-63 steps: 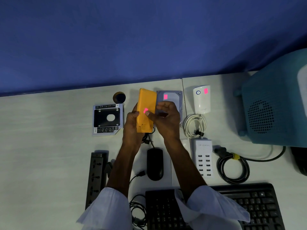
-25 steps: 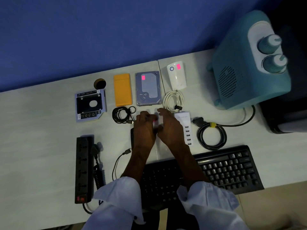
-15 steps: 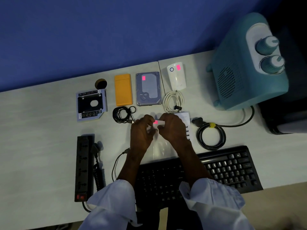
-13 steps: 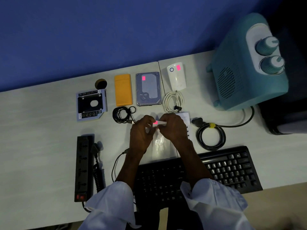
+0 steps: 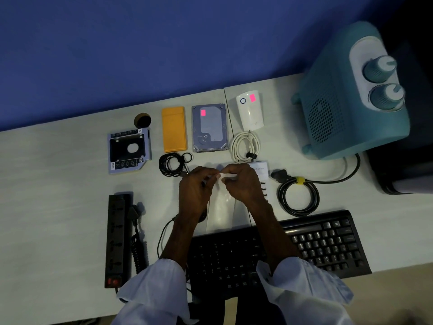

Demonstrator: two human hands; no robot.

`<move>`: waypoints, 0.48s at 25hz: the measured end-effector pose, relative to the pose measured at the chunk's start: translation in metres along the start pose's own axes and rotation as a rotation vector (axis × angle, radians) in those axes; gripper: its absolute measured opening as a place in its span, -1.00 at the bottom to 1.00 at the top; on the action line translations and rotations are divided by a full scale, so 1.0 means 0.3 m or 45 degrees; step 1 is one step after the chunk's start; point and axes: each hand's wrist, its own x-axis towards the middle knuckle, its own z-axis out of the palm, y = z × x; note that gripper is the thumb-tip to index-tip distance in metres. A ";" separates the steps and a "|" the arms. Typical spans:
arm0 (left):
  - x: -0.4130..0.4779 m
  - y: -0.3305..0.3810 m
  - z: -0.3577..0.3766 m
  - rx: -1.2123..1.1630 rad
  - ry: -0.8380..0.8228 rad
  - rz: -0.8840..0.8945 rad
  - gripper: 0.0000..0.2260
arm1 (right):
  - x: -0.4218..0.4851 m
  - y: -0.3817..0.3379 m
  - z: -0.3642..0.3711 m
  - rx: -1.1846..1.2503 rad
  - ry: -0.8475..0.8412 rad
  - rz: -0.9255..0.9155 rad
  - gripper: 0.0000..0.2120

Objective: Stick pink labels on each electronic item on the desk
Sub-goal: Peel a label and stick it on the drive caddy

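Just in front of the keyboard, my left hand and my right hand meet over the desk. Their fingertips pinch a small white label strip; no pink shows on it now. A pale glossy sheet lies on the desk under the hands. Pink labels show on the hard drive and the white plug-in device. The orange case lies flat with no label showing on top. None shows on the drive caddy, the power strip or the white USB charger, which my right hand partly covers.
A coiled black cable and a coiled white cable lie behind the hands. A black power cord coil runs to the teal heater at the right. A round cable hole is near the blue wall.
The orange case, held up with a pink label earlier, now lies flat at the back. Both hands came back to the label strip; the pink spot between the fingertips is no longer visible.
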 end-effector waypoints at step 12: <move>-0.009 -0.029 -0.088 -0.331 0.144 -0.081 -0.88 | -0.018 -0.139 0.031 0.552 -0.019 0.131 -0.91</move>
